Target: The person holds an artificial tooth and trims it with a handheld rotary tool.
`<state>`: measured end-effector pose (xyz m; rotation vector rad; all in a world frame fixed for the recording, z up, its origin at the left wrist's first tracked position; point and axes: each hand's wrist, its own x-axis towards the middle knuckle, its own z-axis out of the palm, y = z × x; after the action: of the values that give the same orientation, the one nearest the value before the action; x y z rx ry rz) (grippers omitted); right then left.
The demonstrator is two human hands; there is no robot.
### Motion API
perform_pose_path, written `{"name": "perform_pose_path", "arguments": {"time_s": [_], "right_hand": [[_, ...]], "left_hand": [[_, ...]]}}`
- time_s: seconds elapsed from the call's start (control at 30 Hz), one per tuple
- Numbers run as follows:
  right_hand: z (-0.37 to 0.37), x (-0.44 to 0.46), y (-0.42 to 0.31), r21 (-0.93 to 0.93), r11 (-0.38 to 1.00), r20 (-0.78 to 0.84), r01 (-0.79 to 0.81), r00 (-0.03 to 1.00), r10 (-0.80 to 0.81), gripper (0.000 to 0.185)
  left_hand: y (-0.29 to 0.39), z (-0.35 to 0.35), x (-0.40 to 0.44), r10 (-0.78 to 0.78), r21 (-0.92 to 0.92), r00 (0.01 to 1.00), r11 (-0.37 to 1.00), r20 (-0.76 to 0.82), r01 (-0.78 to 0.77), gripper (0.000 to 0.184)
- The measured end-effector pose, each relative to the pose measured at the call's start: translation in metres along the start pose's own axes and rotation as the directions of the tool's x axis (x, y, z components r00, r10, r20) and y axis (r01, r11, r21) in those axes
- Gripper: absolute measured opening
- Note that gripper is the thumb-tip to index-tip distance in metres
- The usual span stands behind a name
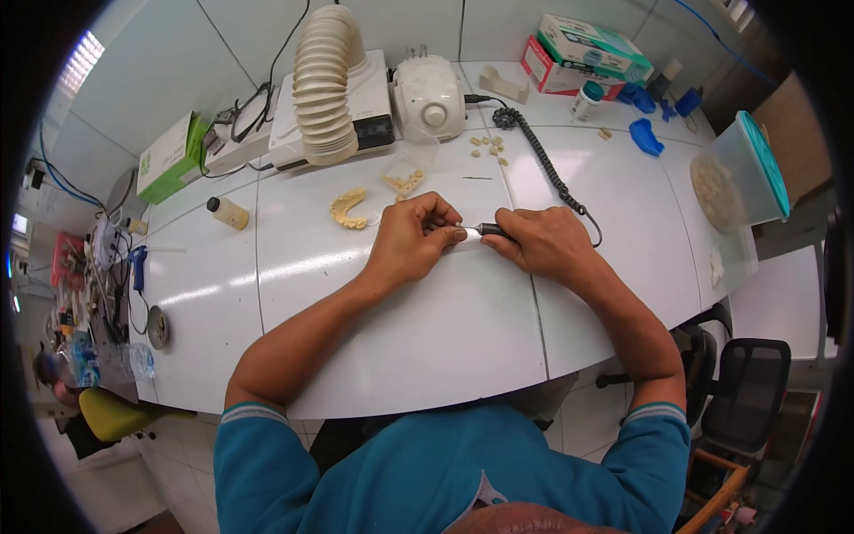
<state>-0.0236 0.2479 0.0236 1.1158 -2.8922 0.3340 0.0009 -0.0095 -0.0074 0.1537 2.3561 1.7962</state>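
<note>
My right hand (544, 240) is wrapped round a dark rotary handpiece (492, 230), whose metal nose points left. A coiled black cord (544, 165) runs from near that hand to the cream motor unit (430, 100). My left hand (414, 233) is closed in a pinch right at the handpiece tip; a tiny pale piece seems to be between its fingertips, too small to name. Just left of it lies a yellowish dental arch model (348, 210). Behind the left hand sits a clear bag (405, 182) with several tooth-coloured pieces.
A thin bur (477, 178) and several loose tooth-like pieces (487, 147) lie beyond my hands. A ribbed suction hose (326, 98) stands behind. To the left is a small bottle (228, 213); at right, a plastic tub with a teal lid (763, 165) and blue moulded pieces (646, 137).
</note>
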Motion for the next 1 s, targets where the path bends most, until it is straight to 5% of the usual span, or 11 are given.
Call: {"name": "perform_pose_path", "arguments": {"time_s": [1.0], "right_hand": [[0.0029,-0.0045,0.0077,0.0,1.0,-0.05,0.018,0.999,-0.018,0.044]], "left_hand": [[-0.0036,0.003,-0.0034,0.038,-0.04,0.999,0.999,0.026,-0.037,0.011]]}}
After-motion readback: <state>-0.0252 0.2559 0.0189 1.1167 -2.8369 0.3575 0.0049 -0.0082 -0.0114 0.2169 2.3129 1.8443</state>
